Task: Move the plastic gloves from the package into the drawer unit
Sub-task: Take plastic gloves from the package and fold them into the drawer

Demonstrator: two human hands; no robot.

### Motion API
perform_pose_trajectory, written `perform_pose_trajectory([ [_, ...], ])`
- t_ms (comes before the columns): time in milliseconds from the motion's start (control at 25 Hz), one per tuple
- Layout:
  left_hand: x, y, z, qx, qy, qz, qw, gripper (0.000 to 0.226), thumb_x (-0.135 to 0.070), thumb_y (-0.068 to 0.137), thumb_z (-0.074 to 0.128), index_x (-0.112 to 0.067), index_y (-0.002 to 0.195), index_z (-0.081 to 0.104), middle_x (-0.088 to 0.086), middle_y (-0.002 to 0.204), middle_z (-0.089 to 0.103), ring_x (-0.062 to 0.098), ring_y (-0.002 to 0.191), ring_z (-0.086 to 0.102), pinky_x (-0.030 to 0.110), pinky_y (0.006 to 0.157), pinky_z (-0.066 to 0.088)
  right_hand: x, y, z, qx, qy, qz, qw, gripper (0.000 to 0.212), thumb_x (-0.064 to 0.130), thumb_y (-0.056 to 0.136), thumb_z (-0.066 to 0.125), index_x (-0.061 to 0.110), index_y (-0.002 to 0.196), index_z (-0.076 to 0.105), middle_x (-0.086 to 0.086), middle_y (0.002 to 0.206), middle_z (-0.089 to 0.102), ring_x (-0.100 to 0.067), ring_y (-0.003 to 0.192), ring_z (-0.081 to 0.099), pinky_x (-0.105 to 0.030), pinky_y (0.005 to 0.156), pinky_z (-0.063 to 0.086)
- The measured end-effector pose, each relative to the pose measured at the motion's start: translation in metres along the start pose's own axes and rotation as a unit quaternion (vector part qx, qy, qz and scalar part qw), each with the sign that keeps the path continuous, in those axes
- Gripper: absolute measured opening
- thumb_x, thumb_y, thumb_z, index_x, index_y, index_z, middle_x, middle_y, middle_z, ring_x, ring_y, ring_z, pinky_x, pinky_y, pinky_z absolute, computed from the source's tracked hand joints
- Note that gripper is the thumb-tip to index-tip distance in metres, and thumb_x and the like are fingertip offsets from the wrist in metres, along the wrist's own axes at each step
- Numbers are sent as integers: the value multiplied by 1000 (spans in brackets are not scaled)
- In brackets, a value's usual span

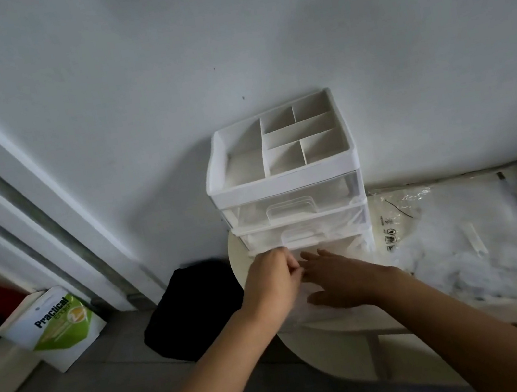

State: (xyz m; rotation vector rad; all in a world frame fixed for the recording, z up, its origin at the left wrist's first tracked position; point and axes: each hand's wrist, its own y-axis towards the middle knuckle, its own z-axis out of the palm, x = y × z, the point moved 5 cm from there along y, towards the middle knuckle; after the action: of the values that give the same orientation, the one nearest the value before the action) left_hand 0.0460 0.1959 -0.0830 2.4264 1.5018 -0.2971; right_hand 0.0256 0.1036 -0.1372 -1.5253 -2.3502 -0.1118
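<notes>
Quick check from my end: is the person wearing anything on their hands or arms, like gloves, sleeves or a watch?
Nothing worn shows. The left hand and right hand are bare, with no gloves and no ring, watch or bracelet visible. The left forearm and right forearm are uncovered down to the frame's lower edge, and no sleeve is in view.

White plastic drawer unit (285, 179) with clear drawers beyond the left hand (273, 282), translucent plastic gloves (318, 314) under the right hand (341, 279), clear black-printed plastic package (401, 219) to its right.
</notes>
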Motion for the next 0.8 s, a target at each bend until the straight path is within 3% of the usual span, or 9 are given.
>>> perform_pose_trajectory([
  [200,27,15,55,169,48,-91,980,37,-18,84,64,-9,120,58,10,119,61,25,110,58,31,91,50,-3,5,10,42,-5,-16,999,61,36,98,45,22,150,19,2,159,11,-20,146,9,-40,116,10],
  [320,33,17,68,225,58,-104,967,68,-38,82,67,-15,140,41,9,140,47,25,125,49,35,104,43,-7,7,12,47,-3,-8,999,68,41,97,45,23,152,9,1,159,8,-21,146,7,-42,116,8],
  [400,33,17,68,250,48,-114,960,82,-37,85,66,-10,149,23,12,151,31,27,137,34,35,112,33,-14,9,15,48,-4,9,999,70,41,95,48,27,151,8,2,159,6,-21,147,4,-44,116,4],
  [520,37,18,69,255,45,-115,959,88,-31,88,64,-4,151,8,14,156,16,28,143,20,33,116,24,-25,6,13,38,-7,73,997,74,48,90,52,30,150,13,3,159,6,-22,147,1,-57,113,-2],
  [600,37,17,67,238,38,-111,964,84,-27,87,66,-3,149,15,16,154,19,29,142,24,34,115,24,-29,1,11,22,21,125,992,80,48,87,58,28,150,14,3,159,5,-24,146,-2,-61,111,3],
  [800,35,14,63,216,21,-101,971,80,-23,84,68,-6,147,21,15,153,23,29,140,28,32,111,25,-30,0,9,-39,131,165,977,94,49,72,74,24,146,21,-8,154,7,-35,143,5,-49,115,18],
])
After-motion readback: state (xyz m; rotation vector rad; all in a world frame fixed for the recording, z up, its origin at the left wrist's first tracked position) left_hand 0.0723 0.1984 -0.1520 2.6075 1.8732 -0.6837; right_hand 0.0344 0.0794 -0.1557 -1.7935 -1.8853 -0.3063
